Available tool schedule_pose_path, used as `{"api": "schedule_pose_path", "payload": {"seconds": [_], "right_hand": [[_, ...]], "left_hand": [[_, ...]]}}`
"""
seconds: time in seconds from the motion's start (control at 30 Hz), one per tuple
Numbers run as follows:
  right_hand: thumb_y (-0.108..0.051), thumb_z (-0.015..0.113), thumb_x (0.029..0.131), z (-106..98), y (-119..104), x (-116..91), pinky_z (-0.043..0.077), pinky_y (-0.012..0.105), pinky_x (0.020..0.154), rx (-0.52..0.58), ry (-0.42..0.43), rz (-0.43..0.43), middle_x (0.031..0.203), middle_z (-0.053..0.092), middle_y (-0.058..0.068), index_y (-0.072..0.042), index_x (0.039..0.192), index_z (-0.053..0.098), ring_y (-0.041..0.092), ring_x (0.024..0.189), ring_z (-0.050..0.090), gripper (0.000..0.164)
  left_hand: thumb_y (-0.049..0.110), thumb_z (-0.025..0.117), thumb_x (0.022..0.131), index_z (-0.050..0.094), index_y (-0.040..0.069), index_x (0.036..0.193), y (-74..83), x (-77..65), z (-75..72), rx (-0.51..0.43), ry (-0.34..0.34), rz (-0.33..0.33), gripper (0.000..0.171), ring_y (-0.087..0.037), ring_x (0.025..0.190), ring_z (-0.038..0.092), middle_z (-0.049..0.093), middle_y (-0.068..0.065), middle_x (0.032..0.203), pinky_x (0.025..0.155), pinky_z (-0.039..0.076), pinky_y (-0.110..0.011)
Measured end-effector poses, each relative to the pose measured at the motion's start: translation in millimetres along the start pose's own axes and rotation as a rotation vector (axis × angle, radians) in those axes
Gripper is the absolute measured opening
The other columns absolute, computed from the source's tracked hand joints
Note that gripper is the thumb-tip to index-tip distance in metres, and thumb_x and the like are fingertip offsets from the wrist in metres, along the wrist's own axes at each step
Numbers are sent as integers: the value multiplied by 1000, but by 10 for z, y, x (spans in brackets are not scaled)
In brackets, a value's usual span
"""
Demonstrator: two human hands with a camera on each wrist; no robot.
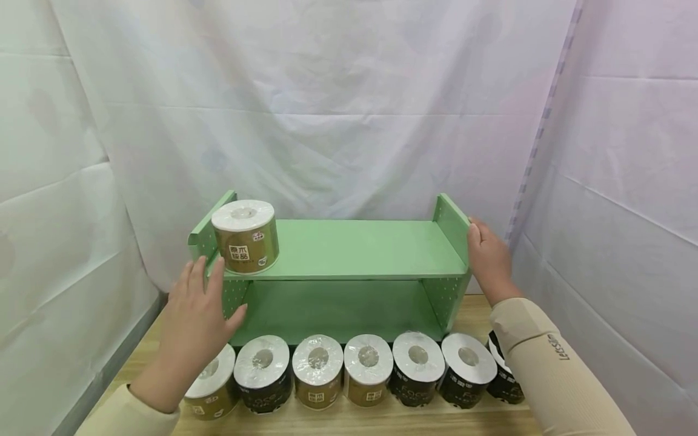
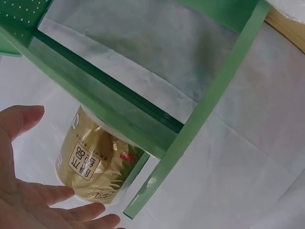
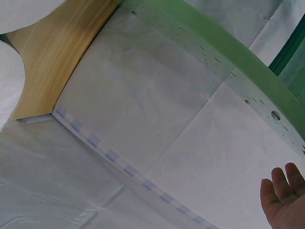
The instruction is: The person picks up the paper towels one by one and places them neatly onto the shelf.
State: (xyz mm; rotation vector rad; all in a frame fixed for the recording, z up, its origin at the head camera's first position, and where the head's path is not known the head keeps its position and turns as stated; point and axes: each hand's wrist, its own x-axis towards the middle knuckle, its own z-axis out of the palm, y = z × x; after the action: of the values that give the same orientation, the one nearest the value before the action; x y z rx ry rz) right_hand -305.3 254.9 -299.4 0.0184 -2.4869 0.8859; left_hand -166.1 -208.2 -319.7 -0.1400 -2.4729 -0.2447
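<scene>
A green two-tier shelf (image 1: 354, 249) stands in the middle of the head view. On the left end of its upper board sits an upright toilet paper roll (image 1: 246, 242) in a gold wrapper, close to the left side panel. My left hand (image 1: 196, 312) is spread in front of that corner, fingertips near the roll's lower edge. The left wrist view shows the same gold roll (image 2: 95, 160) beyond the extended fingers (image 2: 57, 193). At the other end, my right hand (image 1: 489, 261) is against the outer front edge of the right side panel (image 1: 454, 227), fingers extended along its outside.
Several toilet paper rolls stand in a row on the wooden table (image 1: 305, 421) before the shelf, some gold-wrapped (image 1: 316, 396), others black (image 1: 417, 390). My right sleeve partly covers the rightmost one. White cloth (image 1: 349, 109) hangs behind and on both sides.
</scene>
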Motion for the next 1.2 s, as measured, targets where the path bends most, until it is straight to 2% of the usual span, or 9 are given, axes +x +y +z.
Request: {"api": "schedule_pose_path", "payload": {"seconds": [0.27, 0.47, 0.8, 1.0, 1.2], "right_hand": [[-43, 16, 103, -11, 6, -8, 34, 58, 104, 9, 9, 7, 145, 44, 19, -8, 147, 40, 44, 130, 42, 61], [-42, 16, 103, -11, 10, -1, 35, 58, 103, 4, 25, -2, 144, 45, 19, -7, 146, 41, 44, 129, 44, 61], [-45, 16, 103, -16, -1, 4, 33, 58, 105, 6, 7, 20, 146, 43, 17, -9, 147, 41, 42, 132, 41, 62], [-46, 17, 103, 1, -12, -2, 34, 58, 104, 14, 3, 25, 146, 43, 16, -11, 147, 40, 42, 131, 42, 61], [-45, 17, 103, 15, -10, -1, 34, 58, 104, 14, 11, 28, 146, 43, 16, -12, 148, 40, 42, 131, 42, 61]], "left_hand": [[30, 82, 70, 31, -6, 143, -52, -82, 72, 29, -28, 10, 96, -58, 125, 31, 33, -41, 138, 99, 29, -70], [28, 82, 70, 33, -7, 142, -86, -173, 146, 3, -54, -9, 94, -60, 124, 32, 32, -41, 137, 96, 29, -72], [24, 82, 66, 36, -12, 134, -190, -458, 416, -59, -23, -13, 90, -58, 116, 38, 39, -43, 127, 97, 32, -67], [22, 82, 67, 35, -11, 132, -276, -615, 557, -116, -39, -80, 87, -55, 115, 38, 41, -41, 124, 96, 32, -65], [24, 80, 71, 33, -12, 136, -335, -708, 603, -127, -141, -182, 88, -57, 119, 34, 35, -44, 130, 99, 29, -67]]}}
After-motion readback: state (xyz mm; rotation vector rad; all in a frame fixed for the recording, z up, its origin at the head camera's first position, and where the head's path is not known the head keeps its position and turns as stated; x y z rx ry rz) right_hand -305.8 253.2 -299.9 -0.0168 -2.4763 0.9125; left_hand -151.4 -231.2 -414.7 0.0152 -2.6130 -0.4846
